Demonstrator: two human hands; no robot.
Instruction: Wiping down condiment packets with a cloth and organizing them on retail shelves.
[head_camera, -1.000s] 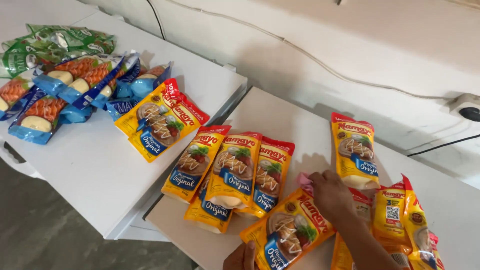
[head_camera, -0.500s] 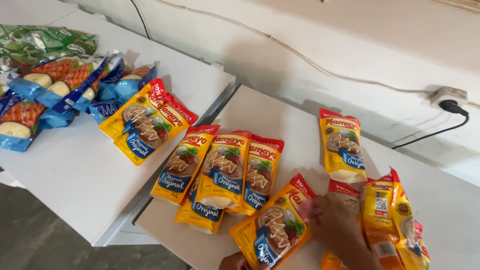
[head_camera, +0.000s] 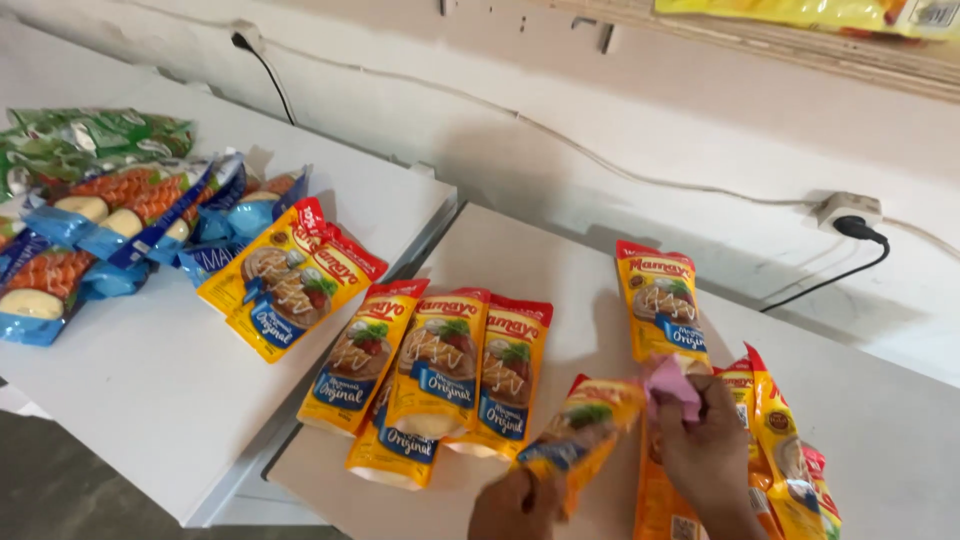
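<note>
My left hand (head_camera: 520, 508) grips the lower end of a yellow sauce pouch (head_camera: 580, 435) with a red top, lifted and tilted off the white table (head_camera: 530, 250). My right hand (head_camera: 705, 445) holds a small pink cloth (head_camera: 668, 385) pressed against the pouch's upper end. Just behind my right hand lies another yellow pouch (head_camera: 662, 305), flat on the table. To the left, a row of similar pouches (head_camera: 430, 375) lies side by side, overlapping. More pouches (head_camera: 785, 450) are stacked at my right hand's right side.
A second white table (head_camera: 150, 390) on the left carries two yellow pouches (head_camera: 285, 280), blue snack packets (head_camera: 110, 235) and green packets (head_camera: 90, 140). A gap separates the two tables. A wall socket with a black plug (head_camera: 850, 215) and cables run along the back wall.
The pouch that lay flat near the front has been picked up by my left hand and tilted. My right hand now presses a pink cloth to it. The view shifted right.
</note>
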